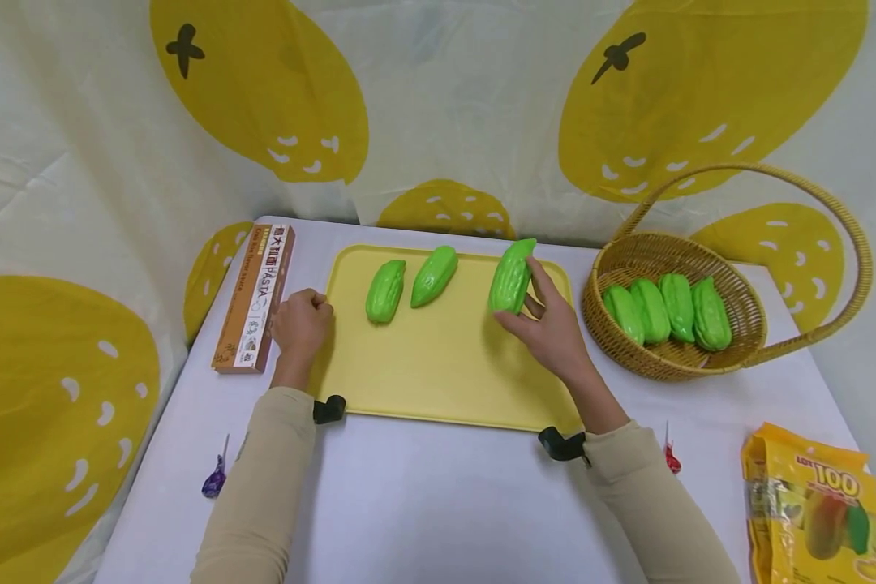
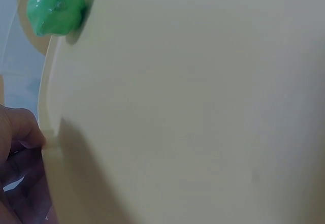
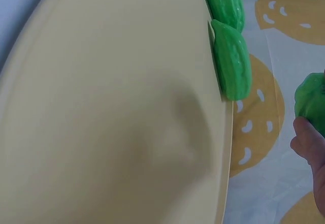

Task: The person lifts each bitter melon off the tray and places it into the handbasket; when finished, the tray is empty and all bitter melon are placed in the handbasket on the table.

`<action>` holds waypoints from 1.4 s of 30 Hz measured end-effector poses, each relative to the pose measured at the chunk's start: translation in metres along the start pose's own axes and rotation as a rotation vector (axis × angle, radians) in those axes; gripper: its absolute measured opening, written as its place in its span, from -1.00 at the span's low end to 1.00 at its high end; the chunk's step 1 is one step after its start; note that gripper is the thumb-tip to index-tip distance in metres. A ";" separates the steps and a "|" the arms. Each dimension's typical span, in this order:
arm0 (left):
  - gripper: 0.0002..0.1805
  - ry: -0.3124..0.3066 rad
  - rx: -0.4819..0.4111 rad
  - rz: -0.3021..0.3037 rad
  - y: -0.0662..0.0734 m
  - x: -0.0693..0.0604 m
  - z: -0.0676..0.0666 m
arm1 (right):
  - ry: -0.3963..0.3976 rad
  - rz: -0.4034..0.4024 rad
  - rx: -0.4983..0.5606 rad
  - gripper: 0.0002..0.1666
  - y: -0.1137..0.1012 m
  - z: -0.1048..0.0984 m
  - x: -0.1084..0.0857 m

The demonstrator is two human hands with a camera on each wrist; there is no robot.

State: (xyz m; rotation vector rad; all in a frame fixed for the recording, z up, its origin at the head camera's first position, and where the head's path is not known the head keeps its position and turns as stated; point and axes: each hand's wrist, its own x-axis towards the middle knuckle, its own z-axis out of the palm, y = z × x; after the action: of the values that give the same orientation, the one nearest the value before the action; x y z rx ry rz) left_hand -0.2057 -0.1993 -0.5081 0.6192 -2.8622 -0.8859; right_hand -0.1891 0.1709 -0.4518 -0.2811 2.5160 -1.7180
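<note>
My right hand [image 1: 556, 331] holds a green, ridged bitter melon [image 1: 511, 277], which looks like a plastic one, above the right part of a yellow tray [image 1: 438, 369]. Thumb and fingers pinch it from its right side; in the right wrist view this bitter melon [image 3: 310, 102] is partly cut off by the frame. Two more bitter melons, a left one [image 1: 385, 292] and a right one [image 1: 434, 276], lie on the tray's far left part. At the tray's left edge my left hand [image 1: 302, 326] grips the rim with curled fingers, as the left wrist view shows [image 2: 20, 155].
A wicker basket [image 1: 631, 361] with a tall handle stands right of the tray, holding several bitter melons [image 1: 710, 316]. Left lies a pasta box [image 1: 251, 300]. Two lollipops, purple [image 1: 214, 478] and red [image 1: 672, 458], and a yellow snack bag [image 1: 821, 507] lie nearer.
</note>
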 end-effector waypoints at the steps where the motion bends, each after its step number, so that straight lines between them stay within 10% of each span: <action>1: -0.71 0.002 0.000 0.001 0.000 0.000 0.000 | 0.003 -0.003 0.005 0.16 0.000 -0.002 -0.001; 42: -0.70 -0.017 0.006 -0.006 0.001 -0.001 0.000 | 0.176 0.083 0.055 0.21 0.020 -0.092 -0.045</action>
State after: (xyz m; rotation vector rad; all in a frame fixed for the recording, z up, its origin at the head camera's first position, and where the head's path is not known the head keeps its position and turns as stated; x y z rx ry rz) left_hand -0.2049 -0.1983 -0.5076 0.6246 -2.8804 -0.8882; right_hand -0.1627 0.2709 -0.4388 -0.0219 2.5518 -1.8517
